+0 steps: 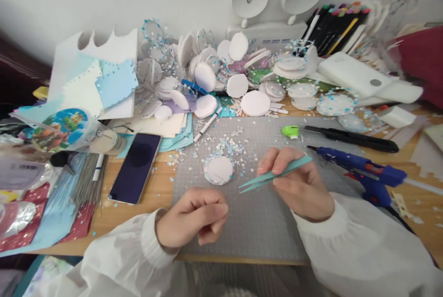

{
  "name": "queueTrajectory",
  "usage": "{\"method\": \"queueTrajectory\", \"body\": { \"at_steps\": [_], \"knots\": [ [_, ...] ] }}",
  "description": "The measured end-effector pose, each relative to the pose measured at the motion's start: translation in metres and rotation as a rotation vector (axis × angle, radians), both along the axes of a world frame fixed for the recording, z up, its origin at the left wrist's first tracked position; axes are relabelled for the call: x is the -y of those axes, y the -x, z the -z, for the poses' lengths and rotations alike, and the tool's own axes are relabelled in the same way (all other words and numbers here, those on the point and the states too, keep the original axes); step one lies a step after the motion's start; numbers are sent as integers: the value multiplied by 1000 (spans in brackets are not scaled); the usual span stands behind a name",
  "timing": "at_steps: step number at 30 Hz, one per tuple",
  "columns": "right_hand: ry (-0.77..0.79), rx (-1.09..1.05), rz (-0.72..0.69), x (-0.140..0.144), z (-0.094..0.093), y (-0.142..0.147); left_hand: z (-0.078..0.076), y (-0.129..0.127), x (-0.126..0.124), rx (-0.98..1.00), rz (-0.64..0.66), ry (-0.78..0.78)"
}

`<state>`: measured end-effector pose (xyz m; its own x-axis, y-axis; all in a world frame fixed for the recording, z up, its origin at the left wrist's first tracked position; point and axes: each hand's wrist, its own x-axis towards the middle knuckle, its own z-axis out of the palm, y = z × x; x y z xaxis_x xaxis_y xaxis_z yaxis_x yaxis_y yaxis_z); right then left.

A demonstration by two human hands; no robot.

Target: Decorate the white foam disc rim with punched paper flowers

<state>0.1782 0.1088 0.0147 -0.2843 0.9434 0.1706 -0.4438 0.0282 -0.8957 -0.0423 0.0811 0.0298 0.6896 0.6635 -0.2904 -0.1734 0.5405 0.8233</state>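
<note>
My right hand [297, 186] grips teal tweezers [273, 174], tips pointing left and slightly down. My left hand [194, 217] is loosely curled above the grey cutting mat [256, 227], thumb and forefinger pinched; whether something tiny is between them cannot be told. A white round disc [219, 169] edged with small blue and white confetti lies on the mat, just above the left hand and to the left of the tweezer tips. Loose confetti bits [226, 144] are scattered behind the disc.
A blue glue gun [360, 170] and a black tool [349, 136] lie at the right. A dark phone [135, 167] lies left of the mat. Several white discs [255, 103] pile at the back, with paper sheets [104, 84] and packets at the left.
</note>
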Motion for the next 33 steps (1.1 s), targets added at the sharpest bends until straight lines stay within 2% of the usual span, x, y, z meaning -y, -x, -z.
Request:
{"method": "queueTrajectory", "body": {
  "at_steps": [8, 15, 17, 20, 24, 27, 30, 33],
  "knots": [
    [-47, -23, -122, 3, -3, 1, -12, -17, 7, -132, -47, -125],
    [-126, 14, -202, 3, -4, -5, -3, -27, 21, -91, -7, -109],
    [-112, -23, -153, -1, -8, -9, -1, -28, 25, -83, 28, -115],
    [-61, -78, 9, -8, -14, -16, 1, -28, 28, -94, 88, -141],
    [23, 14, 231, -17, -17, -21, 4, -28, 29, -142, 86, -92],
    [33, 79, 321, -22, -12, -21, 10, -29, 28, -146, 105, -52],
    [26, 91, 419, -27, -4, -21, 14, -30, 25, -132, 199, -102],
    [22, 186, 498, -30, 4, -20, 14, -32, 19, -124, 376, -177]
  ]
}}
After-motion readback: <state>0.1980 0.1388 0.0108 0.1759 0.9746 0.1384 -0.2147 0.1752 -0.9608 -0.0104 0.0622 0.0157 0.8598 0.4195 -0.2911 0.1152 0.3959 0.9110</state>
